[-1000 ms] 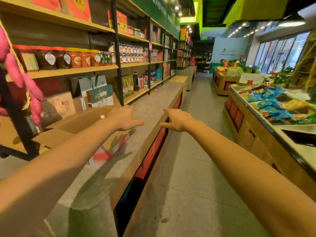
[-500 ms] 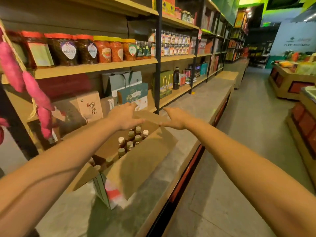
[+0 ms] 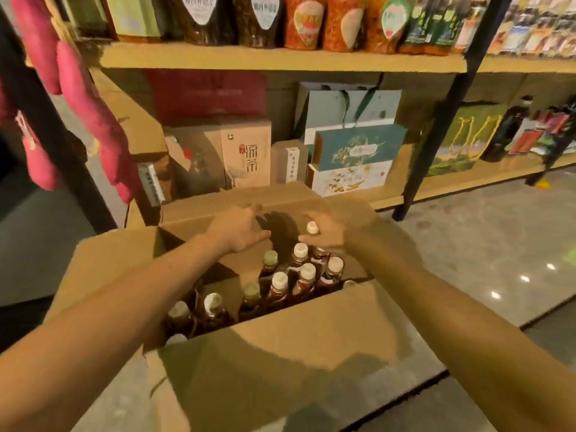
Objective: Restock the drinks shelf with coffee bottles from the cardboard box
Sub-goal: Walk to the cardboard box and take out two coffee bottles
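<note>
An open cardboard box (image 3: 280,363) stands on the grey counter below me. Several dark coffee bottles (image 3: 307,272) with white caps stand upright inside it, mostly toward its right side. My right hand (image 3: 327,233) is over the box's far right corner, its fingers curled round the neck of one coffee bottle whose white cap (image 3: 312,227) shows above my thumb. Beside it, my left hand (image 3: 238,233) hovers over the far part of the box with its fingers stretched toward the right, holding nothing.
Behind the box, the wooden lower shelf (image 3: 467,182) carries tea cartons (image 3: 246,152), a teal gift box (image 3: 355,157) and paper bags. Jars line the upper shelf (image 3: 280,59). Black uprights (image 3: 436,120) divide the shelving. Pink sausages (image 3: 84,98) hang at left.
The view has turned left and down onto the box. Both hands have dropped from above the flaps to the bottles, and my right hand has taken hold of a bottle.
</note>
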Tool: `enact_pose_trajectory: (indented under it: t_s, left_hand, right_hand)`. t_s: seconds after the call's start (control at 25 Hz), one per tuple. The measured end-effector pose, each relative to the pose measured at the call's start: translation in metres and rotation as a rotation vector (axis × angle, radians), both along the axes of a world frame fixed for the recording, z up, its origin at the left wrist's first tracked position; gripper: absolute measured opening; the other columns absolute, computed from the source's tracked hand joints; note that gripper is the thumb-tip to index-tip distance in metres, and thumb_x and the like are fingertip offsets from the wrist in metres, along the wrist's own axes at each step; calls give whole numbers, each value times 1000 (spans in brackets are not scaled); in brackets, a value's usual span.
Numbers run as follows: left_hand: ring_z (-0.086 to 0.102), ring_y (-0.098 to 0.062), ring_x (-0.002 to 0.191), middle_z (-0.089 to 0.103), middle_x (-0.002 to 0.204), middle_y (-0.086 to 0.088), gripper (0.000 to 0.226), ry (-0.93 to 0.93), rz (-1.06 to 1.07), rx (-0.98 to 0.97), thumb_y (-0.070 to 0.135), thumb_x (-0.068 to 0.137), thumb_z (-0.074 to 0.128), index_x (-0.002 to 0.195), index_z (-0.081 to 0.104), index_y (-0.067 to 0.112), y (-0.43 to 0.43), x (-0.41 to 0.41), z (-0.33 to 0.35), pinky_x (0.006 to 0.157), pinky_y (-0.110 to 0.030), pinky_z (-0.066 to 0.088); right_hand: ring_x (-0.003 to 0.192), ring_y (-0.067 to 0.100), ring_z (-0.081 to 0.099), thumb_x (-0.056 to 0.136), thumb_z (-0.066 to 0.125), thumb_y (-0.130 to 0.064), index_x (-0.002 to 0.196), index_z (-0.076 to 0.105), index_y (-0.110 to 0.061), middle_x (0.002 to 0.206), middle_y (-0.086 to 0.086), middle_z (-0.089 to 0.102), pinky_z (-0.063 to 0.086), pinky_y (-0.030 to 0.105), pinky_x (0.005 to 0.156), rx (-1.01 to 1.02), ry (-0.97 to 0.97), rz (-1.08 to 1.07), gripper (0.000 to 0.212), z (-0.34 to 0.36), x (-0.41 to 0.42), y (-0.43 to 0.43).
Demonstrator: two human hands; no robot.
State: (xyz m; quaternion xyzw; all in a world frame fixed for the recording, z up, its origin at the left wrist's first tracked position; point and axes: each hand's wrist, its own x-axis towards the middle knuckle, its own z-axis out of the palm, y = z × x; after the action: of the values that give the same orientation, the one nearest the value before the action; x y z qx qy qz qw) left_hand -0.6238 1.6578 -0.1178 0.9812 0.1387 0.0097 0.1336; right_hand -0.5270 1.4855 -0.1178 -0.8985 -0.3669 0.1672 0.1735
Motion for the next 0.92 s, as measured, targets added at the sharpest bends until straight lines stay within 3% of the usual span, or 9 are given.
enact_pose_trajectory:
  t_s: [0.08, 0.24, 0.4, 0.52, 0.6, 0.68, 0.8, 0.92]
  left_hand:
    - [50, -28, 123, 51, 138, -10, 60, 64, 84, -73, 40, 90, 56, 140, 37, 14, 0, 10, -23, 99, -37, 41]
    - [44, -28, 130, 44, 144, -11, 65, 183, 202, -276, 40, 89, 57, 142, 35, 10, 3, 19, -76, 104, -35, 37]
    - [45, -28, 130, 46, 142, -12, 78, 227, 302, -532, 39, 81, 69, 143, 33, 10, 9, 38, -118, 106, -37, 39]
    - [51, -28, 123, 57, 131, -8, 81, 276, 244, -613, 53, 65, 73, 134, 47, 17, 18, 50, -143, 104, -40, 41]
    - [60, -25, 108, 66, 110, -3, 56, 282, 200, -673, 51, 62, 74, 109, 61, 22, 21, 54, -154, 98, -41, 46]
    - [61, -17, 97, 67, 94, 5, 26, 232, 165, -770, 32, 72, 78, 92, 62, 25, 23, 55, -164, 90, -32, 46]
    - [59, -11, 92, 65, 88, 9, 23, 176, 136, -809, 16, 75, 77, 89, 61, 23, 21, 59, -169, 81, -22, 41]
    - [60, -10, 88, 65, 85, 8, 23, 125, 95, -807, 16, 74, 78, 81, 59, 28, 23, 62, -175, 82, -23, 43]
  right_hand:
    - [134, 24, 40, 91, 60, -23, 143, 32, -11, 144, 8, 43, 32, 26, 103, 40, 145, 39, 60, -27, 22, 6]
    - [136, 22, 37, 86, 67, -14, 147, 24, -9, 148, 12, 38, 31, 23, 103, 4, 283, 109, 75, -81, 57, 17]
    - [135, 23, 39, 79, 72, -4, 144, 31, -7, 146, 14, 41, 35, 28, 105, -27, 392, 137, 77, -103, 87, 34]
    - [130, 21, 45, 76, 75, -8, 141, 38, -14, 142, 8, 46, 39, 32, 108, -92, 442, 180, 75, -115, 102, 42]
    - [129, 21, 45, 77, 75, -11, 140, 38, -17, 143, 5, 45, 39, 34, 107, -145, 439, 195, 73, -124, 106, 42]
    - [128, 23, 45, 79, 73, -11, 140, 38, -19, 142, 5, 45, 42, 32, 104, -205, 348, 197, 71, -134, 103, 43]
    - [116, 25, 55, 73, 78, -12, 126, 53, -14, 126, 7, 58, 45, 30, 94, -152, 327, 95, 58, -146, 103, 50]
    - [106, 22, 62, 58, 85, -31, 110, 63, -15, 110, 2, 68, 48, 41, 97, -75, 475, -8, 59, -158, 108, 58]
